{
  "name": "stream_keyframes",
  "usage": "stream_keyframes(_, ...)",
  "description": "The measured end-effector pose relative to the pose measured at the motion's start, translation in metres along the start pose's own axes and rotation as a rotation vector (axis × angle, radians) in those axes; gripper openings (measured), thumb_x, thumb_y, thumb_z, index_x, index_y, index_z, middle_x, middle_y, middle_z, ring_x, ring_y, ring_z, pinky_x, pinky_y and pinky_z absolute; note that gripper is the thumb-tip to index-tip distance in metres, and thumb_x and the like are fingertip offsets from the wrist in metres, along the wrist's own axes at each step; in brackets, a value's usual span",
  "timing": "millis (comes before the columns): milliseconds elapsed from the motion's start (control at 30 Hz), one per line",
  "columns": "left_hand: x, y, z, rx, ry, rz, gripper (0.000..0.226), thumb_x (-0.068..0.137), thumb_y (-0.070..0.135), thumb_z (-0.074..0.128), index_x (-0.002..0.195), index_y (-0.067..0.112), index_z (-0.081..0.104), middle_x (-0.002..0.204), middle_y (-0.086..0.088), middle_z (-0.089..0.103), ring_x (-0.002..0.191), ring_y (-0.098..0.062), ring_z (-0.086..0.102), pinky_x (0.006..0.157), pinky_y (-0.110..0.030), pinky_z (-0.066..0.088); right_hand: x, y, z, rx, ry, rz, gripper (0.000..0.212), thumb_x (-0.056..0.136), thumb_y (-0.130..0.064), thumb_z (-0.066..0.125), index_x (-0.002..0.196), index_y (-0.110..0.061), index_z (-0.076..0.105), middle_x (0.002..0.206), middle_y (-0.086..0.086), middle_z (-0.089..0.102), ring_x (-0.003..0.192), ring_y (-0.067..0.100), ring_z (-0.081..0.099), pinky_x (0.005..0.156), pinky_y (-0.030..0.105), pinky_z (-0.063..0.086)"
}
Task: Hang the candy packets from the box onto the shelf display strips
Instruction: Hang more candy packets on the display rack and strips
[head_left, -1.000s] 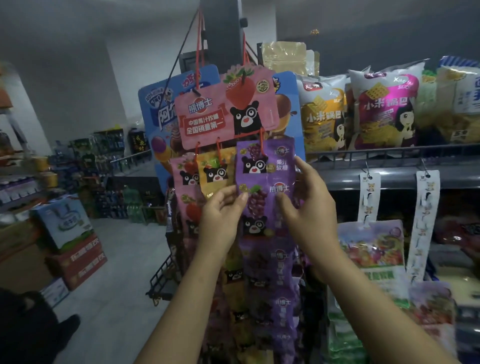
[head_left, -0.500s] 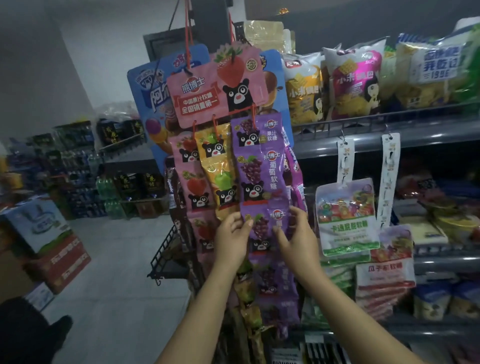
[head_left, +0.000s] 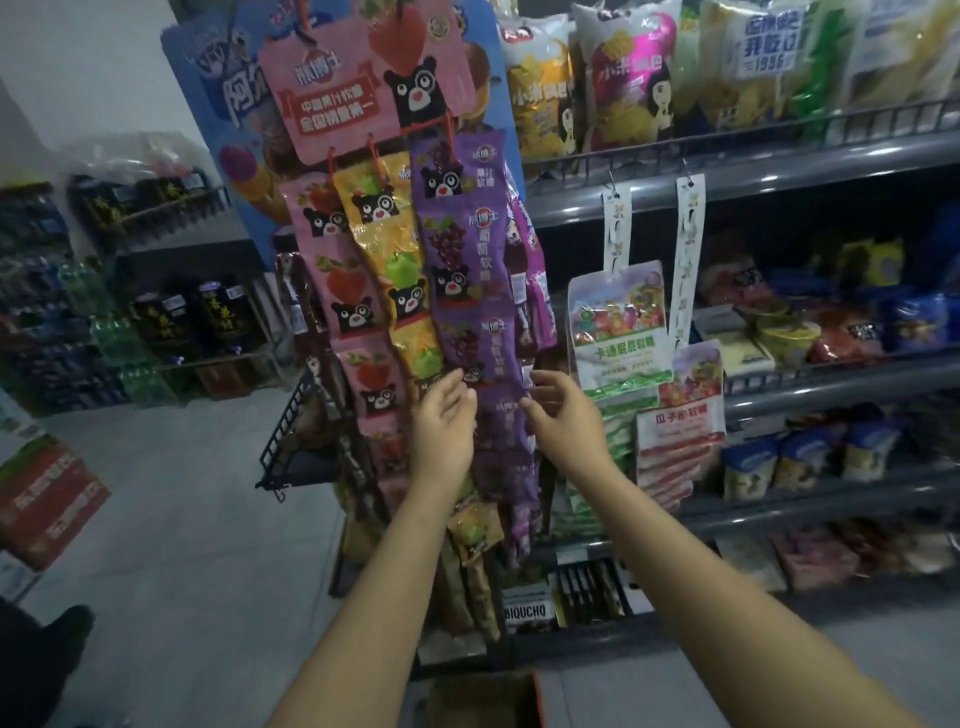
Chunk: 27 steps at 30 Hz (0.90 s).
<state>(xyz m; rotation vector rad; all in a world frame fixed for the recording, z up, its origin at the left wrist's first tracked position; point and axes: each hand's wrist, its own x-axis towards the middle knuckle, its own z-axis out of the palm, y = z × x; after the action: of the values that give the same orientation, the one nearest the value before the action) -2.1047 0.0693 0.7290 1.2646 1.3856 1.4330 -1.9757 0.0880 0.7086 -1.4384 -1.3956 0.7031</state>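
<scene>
In the head view, three columns of bear-printed candy packets hang one below another from a pink header card (head_left: 363, 78) at the end of the shelving, each on its own strip so the fronts face the aisle: pink strawberry packets (head_left: 349, 291) on the left, yellow apple packets (head_left: 400, 270) in the middle, purple grape packets (head_left: 462, 249) on the right.

Both hands are raised to the lower part of the purple column, probably to seat a packet on its strip. The left hand (head_left: 444, 421) has its fingers loosely extended, tips against the left edge of a purple packet (head_left: 501, 421). The right hand (head_left: 563, 410) is curled lightly, fingertips at that packet's right edge; whether they actually pinch it I cannot tell.

The cardboard box (head_left: 483, 699) sits on the floor at the near edge, below the arms, its contents hidden.
</scene>
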Motion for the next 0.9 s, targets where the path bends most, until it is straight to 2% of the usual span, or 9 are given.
stream_keyframes(100, -0.014, -0.009, 0.001, -0.032, -0.018, -0.026, 0.032, 0.098, 0.017, 0.048, 0.129, 0.014, 0.052, 0.122, -0.001, 0.057, 0.111, -0.014, 0.056, 0.081, -0.022, 0.052, -0.016, 0.012, -0.004, 0.047, 0.004, 0.040, 0.032, 0.092, -0.023, 0.058, 0.123, -0.016, 0.054, 0.106, 0.001, 0.064, 0.095, 0.014, 0.060, 0.079, 0.034, 0.054)
stream_keyframes(167, -0.023, -0.015, 0.003, -0.059, -0.029, -0.064, 0.027, 0.098, 0.014, 0.047, 0.125, 0.014, 0.054, 0.113, 0.002, 0.060, 0.104, -0.013, 0.060, 0.079, -0.022, 0.052, -0.027, 0.020, -0.006, 0.066, 0.011, 0.055, 0.028, 0.092, -0.020, 0.058, 0.120, -0.015, 0.056, 0.098, -0.002, 0.063, 0.090, 0.011, 0.059, 0.072, 0.024, 0.048)
stream_keyframes(233, -0.031, -0.023, 0.005, -0.053, -0.041, -0.100, 0.023, 0.098, 0.014, 0.046, 0.119, 0.017, 0.056, 0.105, 0.006, 0.062, 0.099, -0.012, 0.062, 0.081, -0.026, 0.053, -0.037, 0.030, -0.008, 0.084, 0.012, 0.079, 0.025, 0.092, -0.019, 0.057, 0.117, -0.015, 0.058, 0.094, -0.005, 0.061, 0.088, 0.010, 0.058, 0.072, 0.022, 0.045)
stream_keyframes(333, -0.041, -0.036, 0.011, -0.036, -0.063, -0.136, 0.020, 0.099, 0.016, 0.045, 0.113, 0.019, 0.059, 0.101, 0.005, 0.065, 0.092, -0.013, 0.066, 0.077, -0.025, 0.054, -0.051, 0.049, -0.014, 0.125, 0.014, 0.135, 0.021, 0.093, -0.019, 0.056, 0.114, -0.017, 0.059, 0.093, -0.008, 0.061, 0.091, 0.012, 0.061, 0.077, 0.029, 0.051)
stream_keyframes(500, -0.050, -0.054, 0.040, -0.011, -0.112, -0.213, 0.024, 0.100, 0.017, 0.043, 0.115, 0.015, 0.061, 0.098, -0.002, 0.068, 0.081, -0.012, 0.067, 0.063, -0.016, 0.051, -0.059, 0.084, -0.033, 0.155, 0.039, 0.199, 0.017, 0.093, -0.020, 0.056, 0.109, -0.020, 0.061, 0.092, -0.005, 0.066, 0.087, 0.012, 0.064, 0.080, 0.038, 0.055)
stream_keyframes(667, -0.051, -0.059, 0.087, -0.031, -0.159, -0.260, 0.021, 0.100, 0.016, 0.043, 0.110, 0.016, 0.061, 0.094, -0.001, 0.067, 0.077, -0.011, 0.065, 0.066, -0.018, 0.053, -0.044, 0.112, -0.065, 0.205, 0.039, 0.229, 0.012, 0.093, -0.020, 0.055, 0.104, -0.024, 0.060, 0.094, 0.000, 0.067, 0.089, 0.015, 0.065, 0.082, 0.043, 0.055)
stream_keyframes(800, -0.035, -0.062, 0.132, 0.024, -0.095, -0.221, 0.020, 0.099, 0.017, 0.044, 0.108, 0.020, 0.061, 0.094, 0.005, 0.064, 0.085, -0.007, 0.062, 0.072, -0.018, 0.050, -0.012, 0.129, -0.094, 0.222, 0.047, 0.222, 0.015, 0.094, -0.018, 0.053, 0.107, -0.020, 0.060, 0.092, -0.005, 0.066, 0.086, 0.010, 0.064, 0.073, 0.025, 0.052)
stream_keyframes(900, -0.014, -0.062, 0.162, 0.059, 0.026, -0.178, 0.019, 0.099, 0.020, 0.045, 0.111, 0.024, 0.060, 0.100, 0.013, 0.059, 0.090, 0.001, 0.056, 0.071, -0.014, 0.044, 0.022, 0.137, -0.116, 0.209, -0.001, 0.191, 0.014, 0.095, -0.019, 0.053, 0.107, -0.020, 0.059, 0.091, -0.006, 0.064, 0.086, 0.014, 0.062, 0.072, 0.025, 0.049)
